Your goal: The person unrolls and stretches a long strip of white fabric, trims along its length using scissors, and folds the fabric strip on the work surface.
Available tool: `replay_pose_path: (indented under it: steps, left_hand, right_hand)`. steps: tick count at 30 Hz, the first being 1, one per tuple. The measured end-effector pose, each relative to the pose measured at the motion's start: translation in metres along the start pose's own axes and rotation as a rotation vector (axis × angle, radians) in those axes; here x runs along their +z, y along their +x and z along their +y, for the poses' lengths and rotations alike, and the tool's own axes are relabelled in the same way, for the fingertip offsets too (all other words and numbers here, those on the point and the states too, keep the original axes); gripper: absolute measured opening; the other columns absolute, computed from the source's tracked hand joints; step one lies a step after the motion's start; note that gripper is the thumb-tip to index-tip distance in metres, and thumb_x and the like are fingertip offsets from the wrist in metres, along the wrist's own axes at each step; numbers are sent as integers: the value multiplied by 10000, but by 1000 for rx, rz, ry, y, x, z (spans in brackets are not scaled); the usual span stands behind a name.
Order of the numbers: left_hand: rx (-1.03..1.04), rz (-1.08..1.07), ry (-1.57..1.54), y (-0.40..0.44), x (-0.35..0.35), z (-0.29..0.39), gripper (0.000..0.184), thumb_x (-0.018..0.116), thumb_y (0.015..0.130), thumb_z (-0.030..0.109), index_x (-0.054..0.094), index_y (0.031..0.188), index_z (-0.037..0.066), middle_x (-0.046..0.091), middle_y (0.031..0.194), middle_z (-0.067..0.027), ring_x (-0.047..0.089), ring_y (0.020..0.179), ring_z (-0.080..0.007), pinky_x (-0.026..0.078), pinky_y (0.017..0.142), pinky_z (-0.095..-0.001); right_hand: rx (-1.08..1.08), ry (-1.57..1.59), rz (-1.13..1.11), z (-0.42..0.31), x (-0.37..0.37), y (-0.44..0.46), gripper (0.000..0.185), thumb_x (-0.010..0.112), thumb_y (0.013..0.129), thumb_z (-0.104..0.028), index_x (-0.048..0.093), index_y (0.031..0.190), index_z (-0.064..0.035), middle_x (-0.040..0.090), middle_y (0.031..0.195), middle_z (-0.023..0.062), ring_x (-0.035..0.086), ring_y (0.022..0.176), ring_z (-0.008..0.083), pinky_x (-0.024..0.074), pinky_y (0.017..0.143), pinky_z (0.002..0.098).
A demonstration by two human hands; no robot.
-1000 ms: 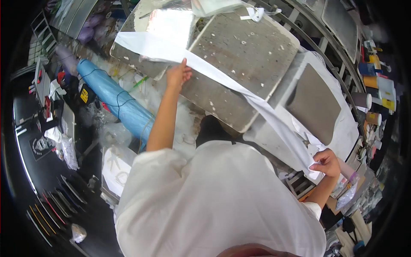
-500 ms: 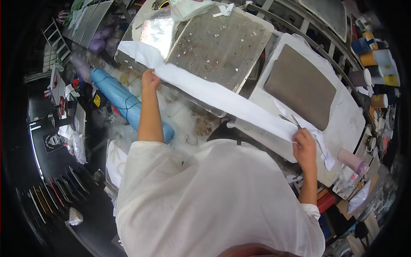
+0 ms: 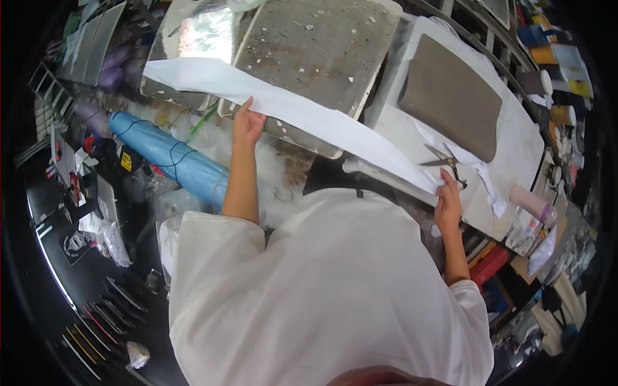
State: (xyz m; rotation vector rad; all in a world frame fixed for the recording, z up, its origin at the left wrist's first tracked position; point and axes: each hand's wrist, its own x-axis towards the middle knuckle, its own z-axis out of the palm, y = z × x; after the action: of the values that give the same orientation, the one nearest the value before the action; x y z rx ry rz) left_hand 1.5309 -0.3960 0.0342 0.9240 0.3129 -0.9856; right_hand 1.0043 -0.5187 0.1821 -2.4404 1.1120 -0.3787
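Observation:
A long white fabric strip [image 3: 293, 106] stretches across the tables in front of me. My left hand [image 3: 249, 123] grips its near edge left of the middle, fingers closed on the cloth. At the strip's right end, my right hand [image 3: 449, 198] pinches the narrow tip between thumb and fingers. A pair of scissors [image 3: 454, 168] lies with blades apart on the white table, just beyond my right hand. Narrow white fabric scraps [image 3: 475, 166] are beside the scissors, next to a grey-brown rectangular pad [image 3: 454, 96].
A stained grey board [image 3: 315, 51] is behind the strip, with a shiny silver sheet [image 3: 207, 35] to its left. A blue wrapped roll [image 3: 170, 154] leans at the left. A pink cylinder [image 3: 529, 201] and several cups [image 3: 539, 82] are at the right.
The strip's left part now lies flatter and farther left in view. My left hand has slid along it to the right. The scissors now lie apart from my right hand's fingers.

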Motion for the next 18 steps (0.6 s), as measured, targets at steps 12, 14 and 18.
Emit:
replay_pose_path:
  steps: [12,14,18]
  left_hand:
    - [-471,-202,-94,-105,58,-155,314,551,947,191,488,1210,31,576,1240,-145,500,1242,-307,366,1086,-508]
    - [-502,-239,-77,-129,69,-197,312,546,954,204,494,1217,43,582,1236,-138,507,1235,-300,368,1079,-497]
    - [-469,-244,-37,-177,102,-281,309,555,950,208,498,1210,50,577,1243,-126,494,1250,-286,347,1095,-482]
  right_hand:
    - [40,210,-189,11,-37,6,270,533,707,97,593,944,-16,598,1044,159,553,1005,340,470,866,374]
    - [-31,197,-183,4,-51,7,299,578,688,81,615,968,-18,602,1030,123,554,969,317,475,847,390]
    - [-201,199,-124,63,-30,-17,311,611,677,65,625,977,-16,605,1004,106,550,924,303,475,834,395]
